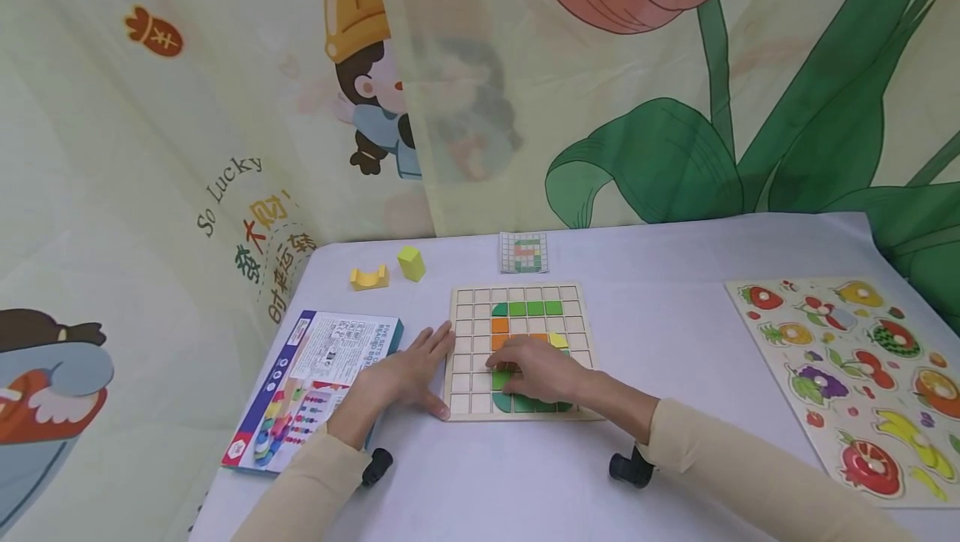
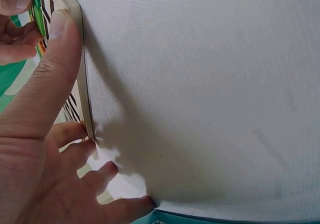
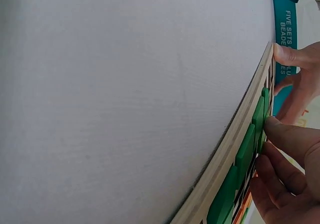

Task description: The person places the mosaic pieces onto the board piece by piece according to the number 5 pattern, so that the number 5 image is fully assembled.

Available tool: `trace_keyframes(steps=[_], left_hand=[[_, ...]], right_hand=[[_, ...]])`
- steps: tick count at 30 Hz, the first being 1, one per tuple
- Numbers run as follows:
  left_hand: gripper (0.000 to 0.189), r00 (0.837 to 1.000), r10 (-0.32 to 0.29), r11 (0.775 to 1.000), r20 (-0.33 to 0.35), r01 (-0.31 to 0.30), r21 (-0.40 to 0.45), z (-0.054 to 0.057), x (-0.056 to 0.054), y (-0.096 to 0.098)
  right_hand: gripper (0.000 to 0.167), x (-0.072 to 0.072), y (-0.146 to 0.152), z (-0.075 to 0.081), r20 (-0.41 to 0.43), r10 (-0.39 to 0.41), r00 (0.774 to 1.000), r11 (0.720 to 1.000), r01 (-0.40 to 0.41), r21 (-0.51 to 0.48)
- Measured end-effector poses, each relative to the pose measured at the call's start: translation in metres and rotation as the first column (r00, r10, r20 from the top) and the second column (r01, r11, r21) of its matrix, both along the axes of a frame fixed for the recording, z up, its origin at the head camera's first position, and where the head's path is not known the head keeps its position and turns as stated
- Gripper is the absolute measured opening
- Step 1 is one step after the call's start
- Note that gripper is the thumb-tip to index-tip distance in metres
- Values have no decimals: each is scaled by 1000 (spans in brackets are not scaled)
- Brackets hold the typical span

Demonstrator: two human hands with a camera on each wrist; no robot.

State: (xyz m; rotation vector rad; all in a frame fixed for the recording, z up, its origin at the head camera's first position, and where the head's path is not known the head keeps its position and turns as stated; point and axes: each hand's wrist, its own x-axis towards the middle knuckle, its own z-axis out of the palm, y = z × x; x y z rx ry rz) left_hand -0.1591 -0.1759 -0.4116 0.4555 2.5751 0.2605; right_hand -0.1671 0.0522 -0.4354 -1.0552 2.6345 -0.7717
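Observation:
A square wooden grid board (image 1: 465, 385) lies on the table with green, orange and yellow tiles on it. My left hand (image 1: 405, 371) rests at its left edge, fingers spread. In the left wrist view the thumb (image 2: 56, 49) presses on the board's rim. Over the board's lower middle is my right hand (image 1: 540, 371), fingers bent, its thumb and fingertips pinching a green square tile (image 1: 501, 378). Below it runs a row of darker green tiles (image 1: 528, 403). Orange tiles (image 1: 500, 325) and a yellow tile (image 1: 558, 340) show around the hand, which hides part of the grid.
A small pattern card (image 1: 523, 253) lies behind the board. Back left are a yellow arch block (image 1: 369, 278) and a yellow-green block (image 1: 412, 263). A printed box (image 1: 352, 342) lies left, partly behind the left hand. A fruit puzzle board (image 1: 817, 346) lies at the right edge.

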Motion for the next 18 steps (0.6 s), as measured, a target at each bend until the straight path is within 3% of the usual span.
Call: trace_keyframes(steps=[18], left_hand=[[113,1000,-2,1000,5,2,11,-2,2,-3]], right_hand=[[30,0,5,-1,1,0,1000,999,0,-36]])
